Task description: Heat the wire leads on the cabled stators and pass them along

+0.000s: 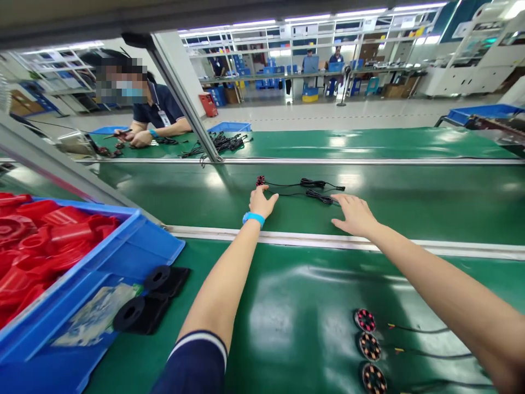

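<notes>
Near: three discs [369,346] w/ leads.
L hand [261,203]: open, touching red part [260,180].
R hand [355,214]: open, empty, by coils [314,189].
Handling: prob. light, floppy; grip bundle, not thin wire.

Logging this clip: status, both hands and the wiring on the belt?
Left hand open, fingertips at small red part. Right hand open, flat beside bundled black cables. Nothing held. Path unobstructed.
</notes>
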Demonstrator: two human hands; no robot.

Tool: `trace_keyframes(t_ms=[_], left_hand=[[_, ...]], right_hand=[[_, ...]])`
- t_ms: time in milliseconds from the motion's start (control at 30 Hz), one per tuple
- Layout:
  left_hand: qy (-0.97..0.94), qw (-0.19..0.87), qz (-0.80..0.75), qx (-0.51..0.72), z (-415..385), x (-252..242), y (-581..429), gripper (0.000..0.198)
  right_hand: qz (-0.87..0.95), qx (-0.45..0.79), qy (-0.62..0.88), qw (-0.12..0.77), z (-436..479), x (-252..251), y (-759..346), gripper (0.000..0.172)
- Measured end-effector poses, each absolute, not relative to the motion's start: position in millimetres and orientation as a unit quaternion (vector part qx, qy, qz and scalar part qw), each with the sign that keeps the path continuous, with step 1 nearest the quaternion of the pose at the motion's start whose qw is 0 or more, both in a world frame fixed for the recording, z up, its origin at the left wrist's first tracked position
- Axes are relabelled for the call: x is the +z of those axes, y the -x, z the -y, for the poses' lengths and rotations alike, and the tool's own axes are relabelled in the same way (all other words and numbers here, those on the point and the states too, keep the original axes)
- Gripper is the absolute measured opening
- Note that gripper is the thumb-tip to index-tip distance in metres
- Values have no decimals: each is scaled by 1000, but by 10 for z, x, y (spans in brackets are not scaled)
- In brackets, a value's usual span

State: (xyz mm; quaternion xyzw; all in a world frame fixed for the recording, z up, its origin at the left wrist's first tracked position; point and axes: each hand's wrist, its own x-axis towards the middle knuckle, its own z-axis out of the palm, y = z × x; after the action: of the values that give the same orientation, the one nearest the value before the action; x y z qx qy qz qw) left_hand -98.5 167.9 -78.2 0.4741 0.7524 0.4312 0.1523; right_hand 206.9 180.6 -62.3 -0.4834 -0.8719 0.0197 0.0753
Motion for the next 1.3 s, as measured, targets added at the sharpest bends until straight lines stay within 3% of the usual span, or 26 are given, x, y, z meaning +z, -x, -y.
trace_keyframes(t_ms=[100,167,367,600,767,933,1133,1300], left_hand=[[-509,129,-691,497,-1364,-564,745,42],[-520,77,-607,595,-1044,-321,649,38],[-482,-41,-499,719,-364,294,621,28],[-492,-23,-461,738,-551,188,766,33],[-492,-2,-543,680,-833,-157,858,33],[-529,69,-692,486,-1185,-628,873,36],[-582,97,-740,323,-1533,-910,653,52],[-669,68,-709,213,-1738,-944,281,59]], right_hand=[[858,33,511,49,-2301,-645,-1813,91],[851,45,522,43,-2556,-695,-1647,93],[818,89,567,46,-2883,-862,-1529,45],[833,123,533,88,-2764,-838,-1916,37],[823,123,524,182,-2460,-752,-2011,30],[816,116,501,264,-2082,-510,-2093,24],[813,103,448,358,-1511,-293,-2399,17],[779,87,495,375,-1033,-294,-2915,16]])
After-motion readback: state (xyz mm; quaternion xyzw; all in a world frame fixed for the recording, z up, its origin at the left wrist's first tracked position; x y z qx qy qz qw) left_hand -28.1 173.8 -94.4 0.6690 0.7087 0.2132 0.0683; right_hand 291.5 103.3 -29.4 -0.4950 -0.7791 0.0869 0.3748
